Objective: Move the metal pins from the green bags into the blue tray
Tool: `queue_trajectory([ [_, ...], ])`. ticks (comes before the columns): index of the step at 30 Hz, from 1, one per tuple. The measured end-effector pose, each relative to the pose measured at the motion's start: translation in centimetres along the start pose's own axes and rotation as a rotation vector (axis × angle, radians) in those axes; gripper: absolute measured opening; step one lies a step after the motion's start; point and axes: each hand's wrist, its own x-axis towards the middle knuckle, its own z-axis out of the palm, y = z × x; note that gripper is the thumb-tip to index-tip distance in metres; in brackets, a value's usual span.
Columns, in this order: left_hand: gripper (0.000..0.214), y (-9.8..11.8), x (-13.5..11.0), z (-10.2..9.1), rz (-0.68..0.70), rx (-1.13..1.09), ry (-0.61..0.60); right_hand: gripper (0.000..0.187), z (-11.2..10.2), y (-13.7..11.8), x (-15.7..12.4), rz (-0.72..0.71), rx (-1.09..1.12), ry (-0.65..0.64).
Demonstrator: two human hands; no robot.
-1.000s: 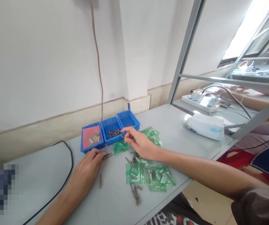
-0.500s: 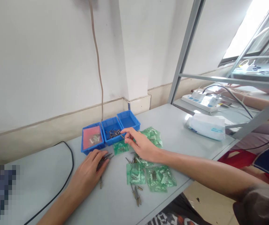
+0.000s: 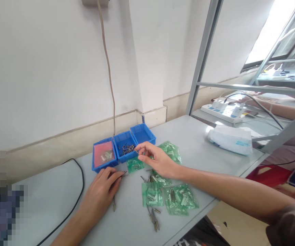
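My left hand [image 3: 102, 188] rests on the table with its fingers curled closed around thin metal pins [image 3: 124, 174], whose tips stick out past the thumb. Another metal pin [image 3: 114, 204] lies just below it. My right hand [image 3: 159, 159] is in a pinch at the front edge of the middle blue tray [image 3: 120, 135], holding a small brassy metal pin [image 3: 136, 150] at the fingertips. Several dark metal pins [image 3: 128, 149] lie in that tray. Under and around my right forearm are green plastic bags [image 3: 178, 198] of metal pins and white pieces.
The left blue tray [image 3: 95, 164] holds a pink sheet [image 3: 98, 152] and a clear bag. A third blue tray [image 3: 142, 132] stands at right. Loose pins [image 3: 154, 220] lie near the front edge. A white packet [image 3: 229, 140], metal frame [image 3: 195, 89], power strip [image 3: 220, 112] and black cable [image 3: 82, 184] surround the workspace.
The view has shifted slightly, so the trays and bags sit a little lower and further right. The left fingers look drawn closer together on the pins. My right hand stays by the middle tray.
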Motion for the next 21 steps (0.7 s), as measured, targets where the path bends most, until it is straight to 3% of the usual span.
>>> queue_trajectory([
  [6, 0.027, -0.01, 0.07, 0.03, -0.022, 0.018, 0.003, 0.008, -0.19, -0.43, -0.17, -0.049, -0.129, 0.043],
  [10, 0.026, -0.08, 0.04, 0.06, -0.03, 0.005, -0.016, 0.009, -0.27, -0.6, -0.24, -0.102, -0.19, 0.041],
  [13, 0.024, -0.16, 0.01, 0.13, -0.026, -0.009, -0.011, 0.008, -0.23, -0.34, -0.02, -0.045, -0.026, 0.006],
  [18, 0.023, -0.54, -0.05, 0.34, -0.01, -0.035, -0.012, 0.033, -0.13, 0.2, 0.33, 0.141, 0.38, -0.113],
  [21, 0.022, -0.75, -0.09, 0.46, -0.002, -0.039, -0.012, 0.038, -0.06, 0.36, 0.34, 0.218, 0.527, -0.169],
])
